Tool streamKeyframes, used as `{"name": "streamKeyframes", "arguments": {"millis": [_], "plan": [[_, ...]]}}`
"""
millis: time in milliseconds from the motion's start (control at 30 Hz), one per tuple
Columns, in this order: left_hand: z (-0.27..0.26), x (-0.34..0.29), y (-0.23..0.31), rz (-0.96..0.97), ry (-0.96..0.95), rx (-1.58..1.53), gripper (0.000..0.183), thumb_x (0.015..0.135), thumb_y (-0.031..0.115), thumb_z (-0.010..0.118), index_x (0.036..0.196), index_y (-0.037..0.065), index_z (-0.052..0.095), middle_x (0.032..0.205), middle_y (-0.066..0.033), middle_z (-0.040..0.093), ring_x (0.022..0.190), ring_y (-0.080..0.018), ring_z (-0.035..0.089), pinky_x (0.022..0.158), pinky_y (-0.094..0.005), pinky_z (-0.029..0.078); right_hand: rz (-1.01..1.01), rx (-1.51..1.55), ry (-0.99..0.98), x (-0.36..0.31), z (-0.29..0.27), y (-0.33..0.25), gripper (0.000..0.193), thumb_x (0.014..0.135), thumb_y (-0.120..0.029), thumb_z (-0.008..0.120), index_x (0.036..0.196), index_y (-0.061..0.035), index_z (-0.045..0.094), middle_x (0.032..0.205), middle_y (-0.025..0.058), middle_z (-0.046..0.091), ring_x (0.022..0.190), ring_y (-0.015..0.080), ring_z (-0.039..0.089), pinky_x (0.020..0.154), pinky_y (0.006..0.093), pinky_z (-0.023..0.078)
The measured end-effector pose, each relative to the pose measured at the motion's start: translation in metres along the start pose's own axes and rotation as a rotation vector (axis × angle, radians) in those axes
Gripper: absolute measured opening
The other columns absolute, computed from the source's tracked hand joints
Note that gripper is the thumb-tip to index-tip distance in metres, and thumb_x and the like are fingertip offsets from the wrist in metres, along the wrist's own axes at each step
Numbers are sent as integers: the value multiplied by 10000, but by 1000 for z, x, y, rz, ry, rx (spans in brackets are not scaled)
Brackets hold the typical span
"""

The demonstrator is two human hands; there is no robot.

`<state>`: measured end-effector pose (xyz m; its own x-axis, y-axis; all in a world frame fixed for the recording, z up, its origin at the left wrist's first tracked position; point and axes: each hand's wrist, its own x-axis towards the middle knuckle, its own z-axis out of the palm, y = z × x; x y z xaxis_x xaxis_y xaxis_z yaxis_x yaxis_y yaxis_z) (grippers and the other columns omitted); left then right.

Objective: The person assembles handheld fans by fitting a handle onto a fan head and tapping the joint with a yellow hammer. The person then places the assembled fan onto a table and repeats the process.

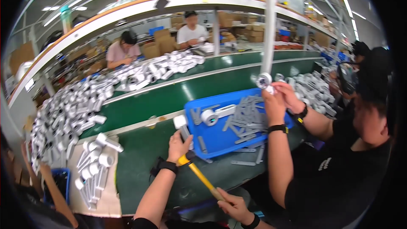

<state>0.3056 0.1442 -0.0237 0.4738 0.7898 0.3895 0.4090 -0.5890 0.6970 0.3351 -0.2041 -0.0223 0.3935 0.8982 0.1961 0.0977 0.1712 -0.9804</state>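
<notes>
My left hand (178,146) is closed around the grey-and-white handle of a white round-headed device (180,122), beside the left edge of a blue tray (189,112). My right hand (234,206), low in the view, grips the wooden-looking end of a hammer (201,175) with a yellow handle. The hammer slants up to the left, and its dark head is just below my left hand. In the tray lie several loose grey strips (246,116) and another white round-headed device (210,117).
At the right, a co-worker's hands (277,101) hold up a white device. White devices heap along the green conveyor (169,91) and at the left. Several more lie on a cardboard sheet (108,201). A white post (269,25) stands behind the tray. Two people sit across the belt.
</notes>
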Motion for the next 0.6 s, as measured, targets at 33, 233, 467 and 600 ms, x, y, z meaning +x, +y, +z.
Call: {"name": "streamKeyframes", "arguments": {"millis": [33,233,467,600], "plan": [[15,10,-6,-45,-14,-5,732,839,427,748,1356,-21,487,1219,-296,599,1174,-453,556,1007,-495,458,6,-3,7,-1,-3,-1,541,956,-35,647,1471,-38,484,809,-11,622,618,33,516,566,198,427],[19,25,-32,33,-49,-42,716,800,262,738,1393,-41,473,1224,-288,615,1179,-436,576,1050,-462,444,13,-6,93,-4,-13,-2,521,976,-87,638,1475,-63,490,817,-2,613,628,55,512,585,230,439],[-115,-43,-13,-38,-189,389,238,769,173,757,931,10,698,924,-199,688,890,-388,665,786,-464,532,-277,-122,83,23,4,-3,486,982,-102,637,1446,-26,512,855,30,674,674,85,566,636,257,473],[-159,-97,-19,-1,-85,281,239,704,91,805,880,-6,676,858,-187,657,818,-388,631,741,-455,508,-262,-119,-39,35,14,-11,480,986,-124,637,1436,-10,513,1137,150,713,926,205,692,806,308,516]]}}
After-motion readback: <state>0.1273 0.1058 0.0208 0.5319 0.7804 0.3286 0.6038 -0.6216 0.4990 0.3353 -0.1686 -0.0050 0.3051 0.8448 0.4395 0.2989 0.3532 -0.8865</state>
